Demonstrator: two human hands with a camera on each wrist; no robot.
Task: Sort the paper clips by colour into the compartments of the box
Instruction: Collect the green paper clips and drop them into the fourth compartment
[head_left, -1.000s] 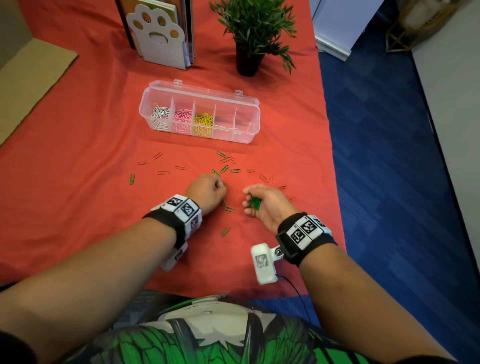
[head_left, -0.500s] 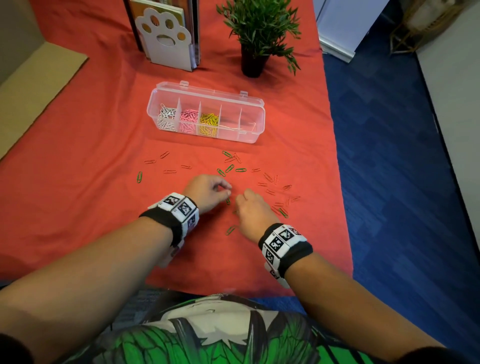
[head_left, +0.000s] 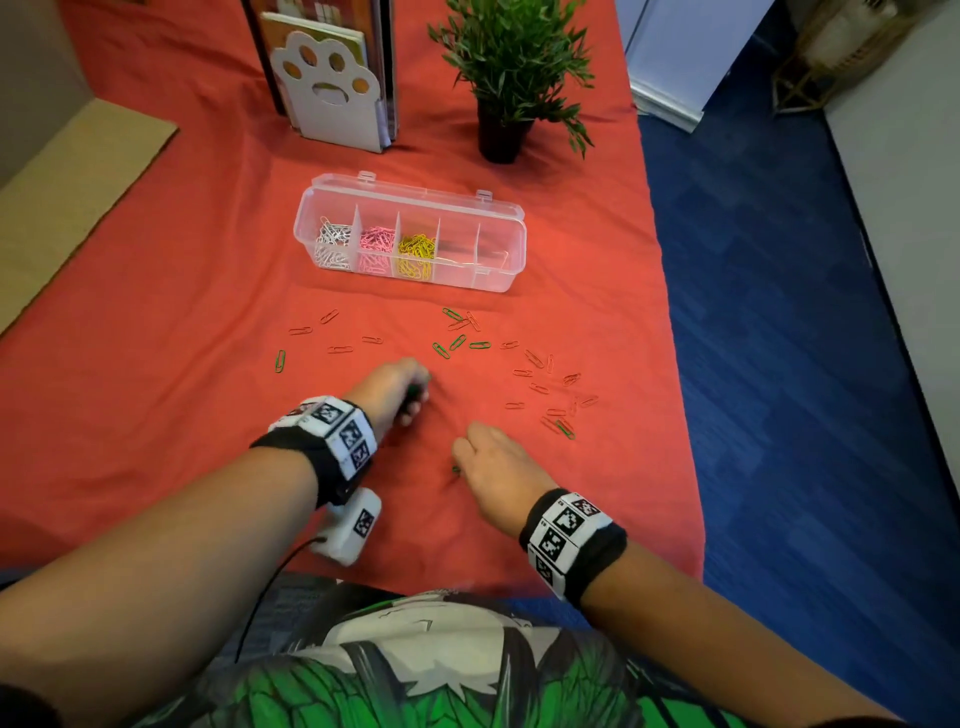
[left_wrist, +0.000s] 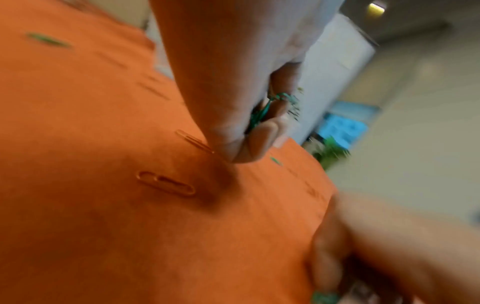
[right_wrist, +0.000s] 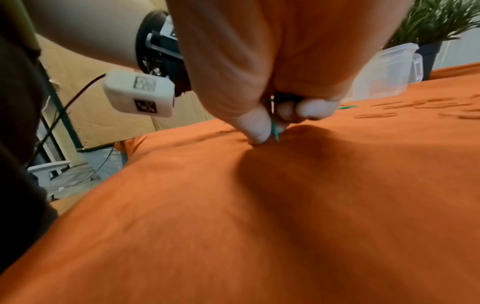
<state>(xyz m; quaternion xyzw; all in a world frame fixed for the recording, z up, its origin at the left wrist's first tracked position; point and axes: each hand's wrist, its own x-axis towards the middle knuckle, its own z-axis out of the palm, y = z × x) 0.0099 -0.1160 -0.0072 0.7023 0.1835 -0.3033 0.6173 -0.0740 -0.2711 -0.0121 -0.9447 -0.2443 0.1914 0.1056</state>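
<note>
The clear box (head_left: 498, 278) holds white, pink and yellow clips in its three left compartments. Green paper clips (head_left: 457, 342) and orange ones (head_left: 540, 387) lie scattered on the red cloth in front of it. My left hand (head_left: 415, 395) is curled round a bunch of green clips (left_wrist: 267, 109), just above the cloth beside an orange clip (left_wrist: 166, 183). My right hand (head_left: 460, 457), palm down near the front edge, pinches a green clip (right_wrist: 275, 130) against the cloth, with more green showing under its curled fingers (right_wrist: 311, 109).
A potted plant (head_left: 506, 78) and a paw-shaped bookend with books (head_left: 332, 93) stand behind the box. The table's right edge (head_left: 670, 364) drops to blue carpet. A lone green clip (head_left: 280, 361) lies far left.
My right hand turned from palm up to palm down and drew back to the green clip near the front. My left hand rolled over, showing the green clips in it.
</note>
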